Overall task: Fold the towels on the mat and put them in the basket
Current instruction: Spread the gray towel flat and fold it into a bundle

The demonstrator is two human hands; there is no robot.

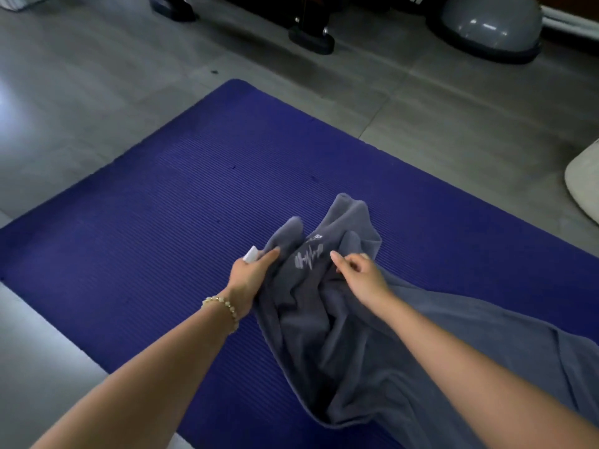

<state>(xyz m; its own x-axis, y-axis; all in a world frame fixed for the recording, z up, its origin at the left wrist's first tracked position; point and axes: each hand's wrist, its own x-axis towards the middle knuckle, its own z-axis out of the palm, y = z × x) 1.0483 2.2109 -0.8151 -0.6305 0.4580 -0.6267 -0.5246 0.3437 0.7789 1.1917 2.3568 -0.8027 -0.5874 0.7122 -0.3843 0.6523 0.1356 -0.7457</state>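
A grey towel (324,335) with a pale printed logo lies bunched on the ribbed blue mat (162,222), trailing toward the lower right. My left hand (249,277), with a bead bracelet on its wrist, grips the towel's left edge where a white tag sticks out. My right hand (359,273) is at a fold just right of the logo, with thumb and fingers drawn together; the fold hides whether they pinch it. At the right edge sits a pale rounded object (583,186), cut off by the frame, possibly the basket.
Grey tiled floor (97,92) surrounds the mat. A grey half-dome balance trainer (486,24) and dark equipment feet (311,40) stand at the back. A pale surface (32,351) borders the mat at the lower left.
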